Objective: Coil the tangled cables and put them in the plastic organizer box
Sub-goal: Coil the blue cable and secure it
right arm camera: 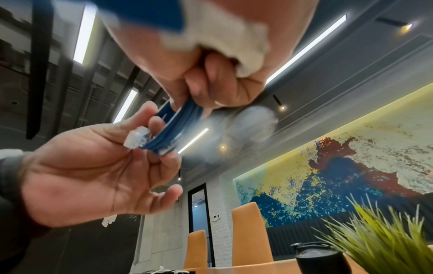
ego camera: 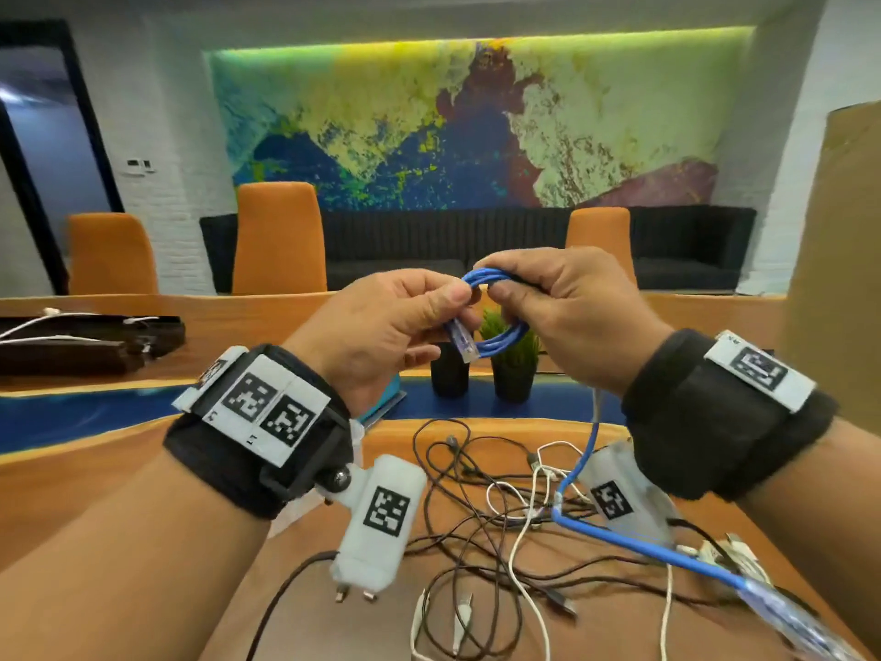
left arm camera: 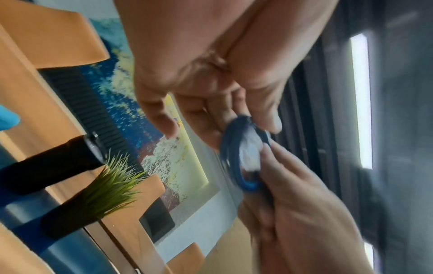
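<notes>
Two hands — left hand, right hand — pinching one blue cable

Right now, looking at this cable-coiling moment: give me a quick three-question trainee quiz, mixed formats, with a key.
1. True or false: the blue cable is fully coiled, with no loose length left.
2. Multiple choice: the coil's clear plug hangs nearest which hand? A) left hand B) right hand C) neither, it lies on the table
3. Fill in: the uncoiled black and white cables lie in a tangled ____ on the table.

Key: 1 false, a blue tail runs down to the table. 2 A. 3 pile.
</notes>
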The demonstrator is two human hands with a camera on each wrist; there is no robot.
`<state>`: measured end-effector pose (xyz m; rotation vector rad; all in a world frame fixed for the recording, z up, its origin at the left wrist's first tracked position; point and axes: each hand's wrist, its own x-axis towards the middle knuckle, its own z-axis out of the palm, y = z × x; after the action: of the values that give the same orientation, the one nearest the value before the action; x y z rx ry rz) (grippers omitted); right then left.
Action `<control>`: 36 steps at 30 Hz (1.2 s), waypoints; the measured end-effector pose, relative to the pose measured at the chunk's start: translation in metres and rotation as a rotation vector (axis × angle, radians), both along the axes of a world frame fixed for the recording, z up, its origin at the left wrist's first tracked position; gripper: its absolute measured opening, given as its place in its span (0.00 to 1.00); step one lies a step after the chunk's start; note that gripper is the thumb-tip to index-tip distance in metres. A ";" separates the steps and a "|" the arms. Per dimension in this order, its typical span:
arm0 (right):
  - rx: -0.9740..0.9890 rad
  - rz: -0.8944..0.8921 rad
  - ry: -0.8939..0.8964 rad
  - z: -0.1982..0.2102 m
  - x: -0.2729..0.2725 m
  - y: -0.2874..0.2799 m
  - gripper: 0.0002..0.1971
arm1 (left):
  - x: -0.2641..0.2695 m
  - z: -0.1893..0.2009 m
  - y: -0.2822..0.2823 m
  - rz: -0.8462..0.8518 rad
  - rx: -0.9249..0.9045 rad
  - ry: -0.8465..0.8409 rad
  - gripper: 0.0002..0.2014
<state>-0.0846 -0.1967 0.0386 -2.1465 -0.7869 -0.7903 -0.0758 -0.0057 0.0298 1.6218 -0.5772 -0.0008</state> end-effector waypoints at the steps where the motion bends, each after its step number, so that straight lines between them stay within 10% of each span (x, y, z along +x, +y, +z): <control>1: 0.021 0.010 -0.007 -0.004 0.004 0.000 0.09 | 0.008 -0.004 0.003 -0.059 -0.012 0.001 0.08; 10: 0.090 0.085 -0.039 -0.021 0.049 -0.002 0.14 | 0.050 -0.033 -0.001 -0.254 -0.230 -0.011 0.18; 17: 0.153 0.106 0.309 -0.046 0.078 -0.006 0.32 | 0.069 -0.060 -0.002 0.125 -0.206 -0.122 0.12; 23: -0.203 -0.137 0.722 -0.086 0.081 -0.025 0.03 | 0.090 -0.049 0.032 0.326 -0.232 -0.231 0.12; 29: -0.479 -0.308 0.767 -0.061 0.089 -0.045 0.24 | 0.091 -0.044 0.050 0.326 -0.300 -0.231 0.12; 33: -0.128 -0.055 0.970 -0.049 0.085 -0.045 0.35 | 0.084 -0.041 0.047 0.161 -0.397 -0.096 0.11; 36: 0.443 0.206 1.016 -0.031 0.075 -0.034 0.21 | 0.079 -0.041 0.040 0.060 -0.400 -0.057 0.12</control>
<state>-0.0094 -0.2306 0.0078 -1.6928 -0.2359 0.2544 0.0028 0.0344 -0.0108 1.2515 -0.5335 0.1941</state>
